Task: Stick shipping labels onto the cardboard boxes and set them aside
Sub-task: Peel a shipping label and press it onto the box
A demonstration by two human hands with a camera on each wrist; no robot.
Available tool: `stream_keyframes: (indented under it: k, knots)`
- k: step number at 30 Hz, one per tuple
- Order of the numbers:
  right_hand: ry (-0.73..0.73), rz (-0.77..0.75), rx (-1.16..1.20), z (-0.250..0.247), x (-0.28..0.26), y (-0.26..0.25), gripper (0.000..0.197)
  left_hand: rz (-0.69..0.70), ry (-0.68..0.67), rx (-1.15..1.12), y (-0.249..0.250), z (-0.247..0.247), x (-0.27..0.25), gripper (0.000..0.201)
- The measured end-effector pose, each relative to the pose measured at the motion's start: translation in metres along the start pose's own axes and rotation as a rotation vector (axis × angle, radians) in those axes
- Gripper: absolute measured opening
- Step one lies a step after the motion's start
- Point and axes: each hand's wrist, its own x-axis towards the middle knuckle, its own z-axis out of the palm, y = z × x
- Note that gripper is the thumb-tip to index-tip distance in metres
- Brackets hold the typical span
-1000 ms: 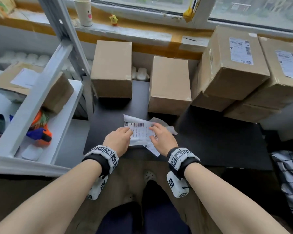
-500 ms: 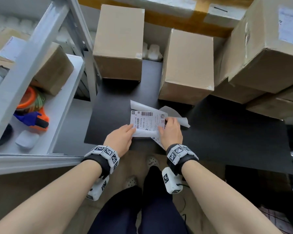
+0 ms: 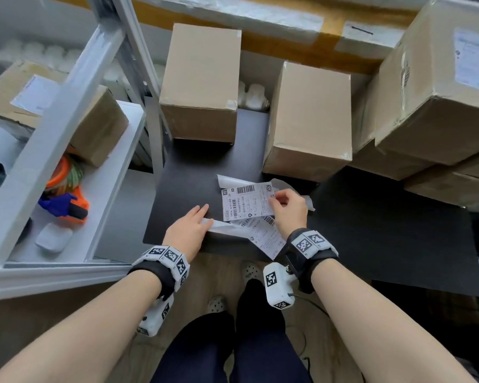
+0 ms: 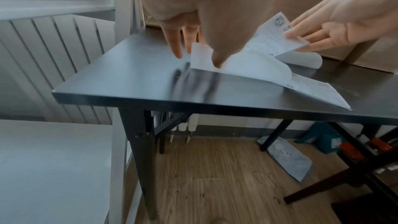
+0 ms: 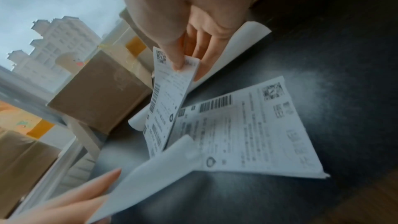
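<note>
A: What are the hands doing?

B: The right hand (image 3: 289,208) pinches the top corner of a shipping label (image 3: 248,201), thumb on its printed face, lifting it off its backing paper (image 3: 227,226). The left hand (image 3: 188,230) lies with straight fingers flat on that backing, pressing it to the black table (image 3: 188,172).

A: So which step?

B: Peeling, I'd judge. The label is mostly free but seems still joined low down. A second printed label (image 3: 266,236) lies flat just under the lifted one, at the table's near edge.

A: Next?

B: Finish the peel, then carry the label to a bare cardboard box (image 3: 310,120), which stands just behind the label; another plain box (image 3: 202,81) stands to that one's left. It calls for keeping the sticky side from folding on itself.

A: And around the table?

B: To its right, boxes already labelled (image 3: 437,78) are stacked; to its left, a white shelf (image 3: 105,189) carries a tape dispenser (image 3: 64,203). Wood flooring (image 4: 215,176) below.
</note>
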Motion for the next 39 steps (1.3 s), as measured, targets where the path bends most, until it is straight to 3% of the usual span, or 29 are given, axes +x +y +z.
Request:
stream_keyframes:
  k: [6,9,12,15,19,24,26,28,31,33,36,39]
  knots:
    - [0.010,-0.003,0.170,-0.023,0.006,-0.013,0.007,-0.101,-0.051,0.047,-0.002,-0.029,0.014,0.058]
    - [0.033,0.024,0.240,-0.033,0.008,-0.018,0.012,-0.093,-0.085,-0.041,0.002,-0.047,0.018,0.061]
    - [0.036,0.010,0.289,-0.040,0.006,-0.027,0.009,-0.106,-0.020,-0.220,0.014,-0.065,0.021,0.057]
    - [0.031,-0.003,0.334,-0.046,0.002,-0.037,0.008,-0.176,0.091,-0.487,0.024,-0.083,0.025,0.042]
    - [0.023,-0.032,0.368,-0.050,-0.007,-0.049,0.007,-0.228,0.129,-1.082,0.038,-0.103,0.027,0.017]
    - [0.040,-0.060,0.347,-0.051,-0.014,-0.057,0.010,-0.254,0.176,-1.184,0.041,-0.114,0.018,0.016]
    - [0.004,-0.061,0.306,-0.050,-0.018,-0.062,0.021,-0.259,0.183,-1.187,0.038,-0.116,0.014,0.019]
    - [-0.049,-0.083,0.231,-0.050,-0.023,-0.067,0.045,-0.266,0.201,-1.184,0.037,-0.119,0.013,0.020]
    - [-0.002,-0.205,0.049,-0.050,-0.032,-0.076,0.063,-0.281,0.228,-1.220,0.038,-0.125,0.011,0.021]
    - [-0.033,-0.310,0.009,-0.046,-0.039,-0.083,0.049,-0.294,0.233,-1.258,0.042,-0.129,0.009,0.022]
    - [-0.160,-0.346,0.066,-0.035,-0.048,-0.092,0.024,-0.272,0.206,-1.304,0.050,-0.136,0.004,0.020]
    - [-0.204,-0.358,0.075,-0.032,-0.055,-0.100,0.019,-0.233,0.175,-1.350,0.059,-0.142,-0.001,0.018]
